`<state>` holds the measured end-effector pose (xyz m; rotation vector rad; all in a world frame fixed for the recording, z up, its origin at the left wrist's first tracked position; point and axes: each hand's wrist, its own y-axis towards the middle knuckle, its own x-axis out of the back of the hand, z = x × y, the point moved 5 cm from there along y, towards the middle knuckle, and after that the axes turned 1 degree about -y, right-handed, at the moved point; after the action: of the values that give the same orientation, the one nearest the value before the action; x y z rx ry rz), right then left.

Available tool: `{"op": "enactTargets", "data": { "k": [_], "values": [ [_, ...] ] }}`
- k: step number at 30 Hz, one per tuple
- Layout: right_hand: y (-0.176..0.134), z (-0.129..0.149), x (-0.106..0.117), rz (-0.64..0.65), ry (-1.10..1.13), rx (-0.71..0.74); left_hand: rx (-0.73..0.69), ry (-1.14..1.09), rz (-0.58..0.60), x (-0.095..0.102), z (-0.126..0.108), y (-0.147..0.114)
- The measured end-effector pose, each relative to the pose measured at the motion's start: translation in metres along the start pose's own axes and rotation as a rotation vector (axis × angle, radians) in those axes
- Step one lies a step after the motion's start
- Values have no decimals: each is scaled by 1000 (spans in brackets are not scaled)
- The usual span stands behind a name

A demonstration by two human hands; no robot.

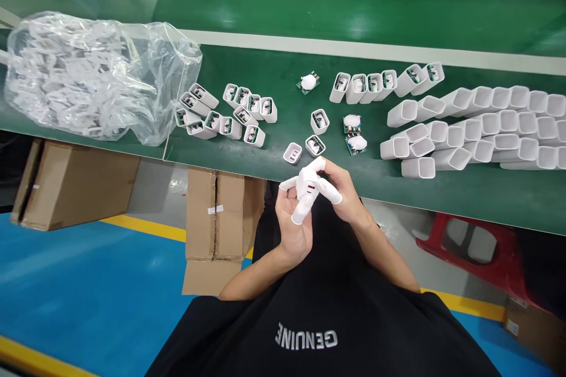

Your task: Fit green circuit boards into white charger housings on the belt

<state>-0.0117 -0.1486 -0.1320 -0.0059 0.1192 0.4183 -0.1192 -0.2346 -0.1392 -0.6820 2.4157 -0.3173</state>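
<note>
Both hands hold a white charger housing (308,181) just past the table's near edge, its face with port slots turned up. My left hand (293,218) closes on it from the left and below. My right hand (339,186) grips it from the right. White finger cots cover several fingertips of both. Beyond the hands, a small white shell with slots (292,154) lies on the green table (247,159). Near it stand two white cases with circuit boards inside, one the nearer case (315,145). Loose circuit boards with white tops (355,142) lie to the right.
A clear plastic bag of white parts (84,79) lies at the left. Several filled cases (254,107) stand beside it, others (374,87) at the back. Rows of hollow white cases (490,123) occupy the right. Below are cardboard boxes (227,209) and a red stool (481,253).
</note>
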Motion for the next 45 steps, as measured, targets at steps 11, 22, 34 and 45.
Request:
{"op": "enactTargets", "data": {
  "k": [11, 22, 34, 45],
  "values": [
    [0, 0, 1, 32, 48, -33, -22, 12, -16, -1, -1, 0],
    [-10, 8, 15, -25, 8, 6, -16, 5, 73, 0, 9, 7],
    [-45, 67, 65, 222, -404, 138, 419, -146, 607, -40, 24, 8],
    [-9, 142, 167, -282, -948, 478, 504, -313, 679, -59, 38, 11]
  ]
}}
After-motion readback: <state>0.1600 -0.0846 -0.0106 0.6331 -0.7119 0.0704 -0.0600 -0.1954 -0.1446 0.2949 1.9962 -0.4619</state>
